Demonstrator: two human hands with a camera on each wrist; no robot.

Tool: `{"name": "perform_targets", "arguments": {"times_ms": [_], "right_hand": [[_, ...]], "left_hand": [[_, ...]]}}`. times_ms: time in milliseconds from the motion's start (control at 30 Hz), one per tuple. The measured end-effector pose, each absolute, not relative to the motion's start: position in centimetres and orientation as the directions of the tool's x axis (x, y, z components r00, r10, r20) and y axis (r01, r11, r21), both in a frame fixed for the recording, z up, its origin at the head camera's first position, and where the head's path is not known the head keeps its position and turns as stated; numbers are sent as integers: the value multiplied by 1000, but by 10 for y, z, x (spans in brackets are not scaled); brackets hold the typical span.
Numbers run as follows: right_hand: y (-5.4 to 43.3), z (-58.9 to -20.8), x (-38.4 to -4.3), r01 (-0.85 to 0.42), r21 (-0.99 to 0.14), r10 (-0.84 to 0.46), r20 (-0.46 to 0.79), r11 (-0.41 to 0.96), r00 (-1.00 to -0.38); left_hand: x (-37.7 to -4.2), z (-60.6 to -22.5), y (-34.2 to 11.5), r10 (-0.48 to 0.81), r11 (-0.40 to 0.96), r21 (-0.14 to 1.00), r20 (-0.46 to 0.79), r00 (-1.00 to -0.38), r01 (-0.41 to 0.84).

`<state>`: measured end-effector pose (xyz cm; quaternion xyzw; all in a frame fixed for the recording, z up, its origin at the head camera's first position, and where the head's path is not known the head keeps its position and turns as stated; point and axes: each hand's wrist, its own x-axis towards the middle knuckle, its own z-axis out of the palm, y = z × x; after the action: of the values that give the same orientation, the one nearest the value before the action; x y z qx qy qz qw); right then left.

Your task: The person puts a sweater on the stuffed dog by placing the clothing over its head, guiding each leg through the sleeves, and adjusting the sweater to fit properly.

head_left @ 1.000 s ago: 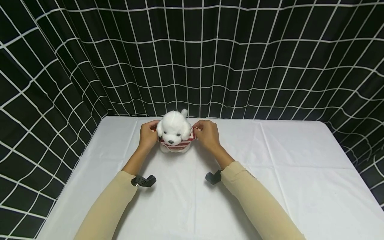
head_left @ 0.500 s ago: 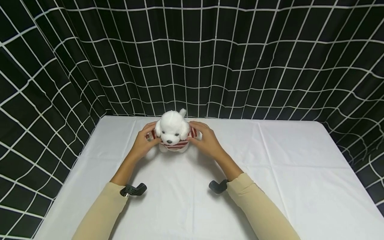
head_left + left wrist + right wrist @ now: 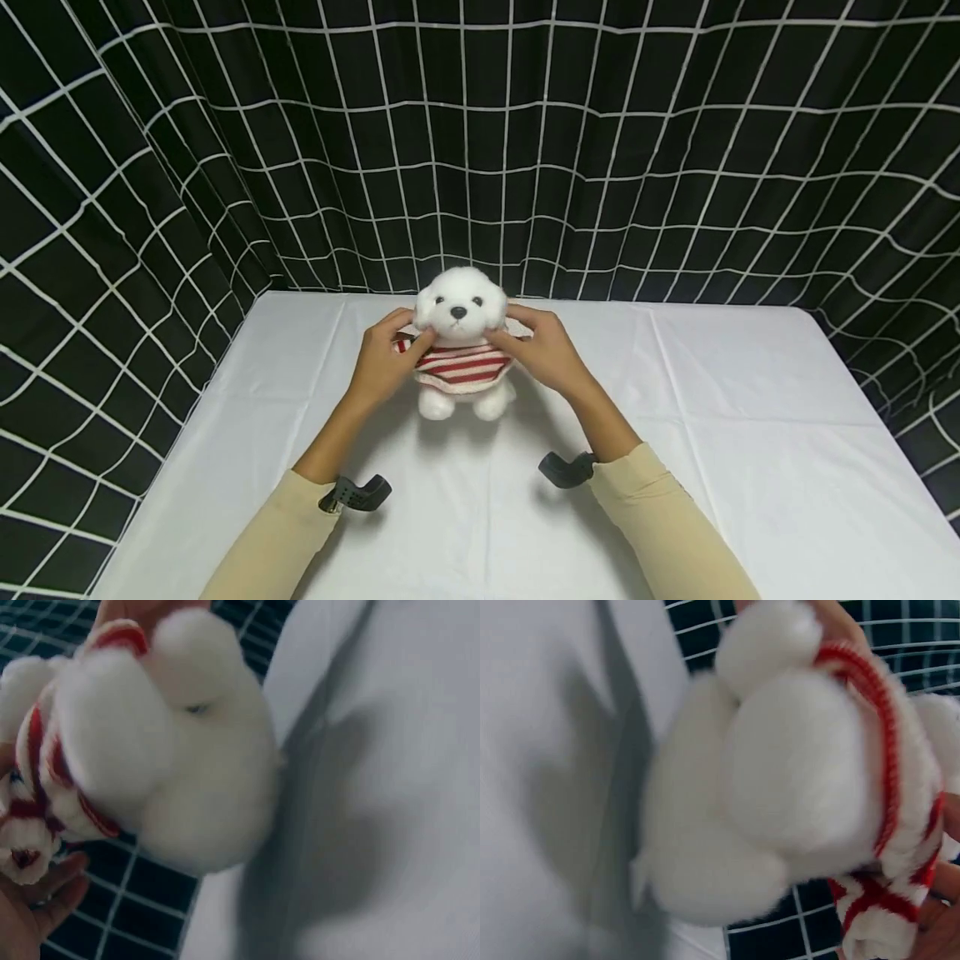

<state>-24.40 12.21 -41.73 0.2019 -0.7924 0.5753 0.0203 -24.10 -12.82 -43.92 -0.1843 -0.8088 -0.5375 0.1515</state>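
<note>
A white plush dog point(image 3: 459, 310) in a red-and-white striped sweater point(image 3: 465, 367) faces the head camera, tilted back, with its feet toward me. My left hand point(image 3: 381, 360) grips one side by the neck and shoulder, thumb in front. On the other side my right hand point(image 3: 551, 352) holds it the same way, fingers behind. Both wrist views show the plush's fluffy underside point(image 3: 214, 795) and the sweater's edge point(image 3: 889, 757) close up. A shadow on the cloth suggests it hangs just above the table. The fingers behind the toy are mostly hidden.
A white cloth point(image 3: 750, 483) with fold creases covers the table. Black curtains with a white grid point(image 3: 637, 150) stand along its back and sides. A dark wrist device point(image 3: 360, 493) sits at the left cuff, and another wrist device point(image 3: 567, 469) at the right.
My hands went from pinching the sweater's sides to gripping the plush dog's body. It has come nearer, shifted slightly right and tipped back, so its face and feet show more.
</note>
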Motion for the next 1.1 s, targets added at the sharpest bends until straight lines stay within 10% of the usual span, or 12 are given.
{"name": "perform_targets", "arguments": {"times_ms": [700, 1100], "right_hand": [[166, -431, -220, 93, -936, -167, -157, 338, -973], [180, -450, -225, 220, -924, -142, -275, 312, -951]], "left_hand": [[-222, -455, -74, 128, 193, 981, -41, -991, -16], [-211, -475, -64, 164, -34, 998, -53, -985, -59]]}}
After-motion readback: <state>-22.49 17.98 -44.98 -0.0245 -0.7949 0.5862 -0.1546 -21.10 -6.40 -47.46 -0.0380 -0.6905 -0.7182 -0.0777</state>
